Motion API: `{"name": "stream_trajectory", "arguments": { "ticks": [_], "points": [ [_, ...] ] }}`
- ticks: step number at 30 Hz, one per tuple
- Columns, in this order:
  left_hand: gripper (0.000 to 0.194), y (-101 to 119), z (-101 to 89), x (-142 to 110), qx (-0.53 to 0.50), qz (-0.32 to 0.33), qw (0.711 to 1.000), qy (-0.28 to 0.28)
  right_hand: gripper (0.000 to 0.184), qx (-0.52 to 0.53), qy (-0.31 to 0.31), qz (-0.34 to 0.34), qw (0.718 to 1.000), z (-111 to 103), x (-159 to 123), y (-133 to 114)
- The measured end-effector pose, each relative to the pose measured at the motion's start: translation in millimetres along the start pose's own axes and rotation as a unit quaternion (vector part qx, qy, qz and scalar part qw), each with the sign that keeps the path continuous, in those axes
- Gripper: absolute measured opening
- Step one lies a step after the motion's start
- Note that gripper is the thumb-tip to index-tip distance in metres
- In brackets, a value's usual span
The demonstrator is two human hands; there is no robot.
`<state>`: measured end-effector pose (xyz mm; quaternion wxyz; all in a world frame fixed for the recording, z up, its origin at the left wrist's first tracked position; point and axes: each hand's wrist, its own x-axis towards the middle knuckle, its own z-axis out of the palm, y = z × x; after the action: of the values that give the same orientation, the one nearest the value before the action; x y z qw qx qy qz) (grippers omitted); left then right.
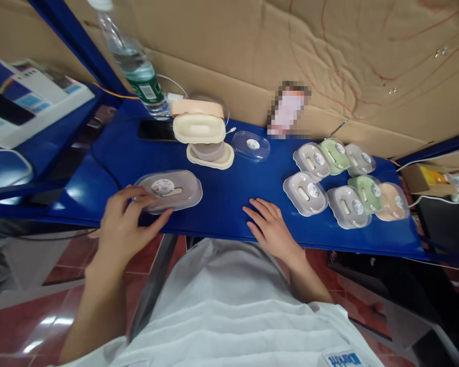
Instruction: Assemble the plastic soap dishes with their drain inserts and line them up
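A grey lidded plastic box (189,189) with a clear lid, a round label and a pale bar-shaped piece lies on the blue table at the left. My left hand (124,216) grips its near left end, thumb along the front edge and fingers over the lid. My right hand (270,227) rests at the table's front edge, fingers spread and holding nothing. Behind the box is a stack of cream, peach and grey box parts (199,128). A loose clear lid (251,146) with a round label lies flat to the right of the stack.
Several lidded boxes in grey, green and peach (306,193) stand in two rows at the right. A water bottle (147,84) and a dark phone (156,130) are at the back left. A blurred-out phone-like object (288,111) leans on the cardboard wall (229,66).
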<state>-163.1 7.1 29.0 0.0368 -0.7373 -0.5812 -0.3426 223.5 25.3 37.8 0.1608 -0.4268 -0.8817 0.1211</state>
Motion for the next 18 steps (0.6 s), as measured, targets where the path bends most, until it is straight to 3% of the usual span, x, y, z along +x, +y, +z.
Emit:
{"name": "stream_trajectory", "arguments": {
  "ticks": [5,9,13,15,18],
  "points": [
    [0.025,1,-1.0,33,0.029,0.027,0.999,-0.032,0.038,-0.029,-0.027,-0.051,0.998,-20,20,15],
    [0.020,30,8.2,64,0.030,0.071,0.997,-0.031,0.037,-0.073,-0.059,-0.088,0.992,-26,52,19],
    [0.020,60,32.9,74,0.052,0.101,0.993,-0.023,0.039,-0.077,-0.017,-0.104,0.991,-17,74,12],
    [0.018,59,42.0,71,0.042,0.096,0.994,-0.017,0.043,-0.070,-0.010,-0.121,0.990,-13,76,8],
    [0.014,40,46.1,62,0.025,0.088,0.996,-0.005,0.049,-0.080,-0.023,-0.127,0.988,-10,78,4]
  ]
}}
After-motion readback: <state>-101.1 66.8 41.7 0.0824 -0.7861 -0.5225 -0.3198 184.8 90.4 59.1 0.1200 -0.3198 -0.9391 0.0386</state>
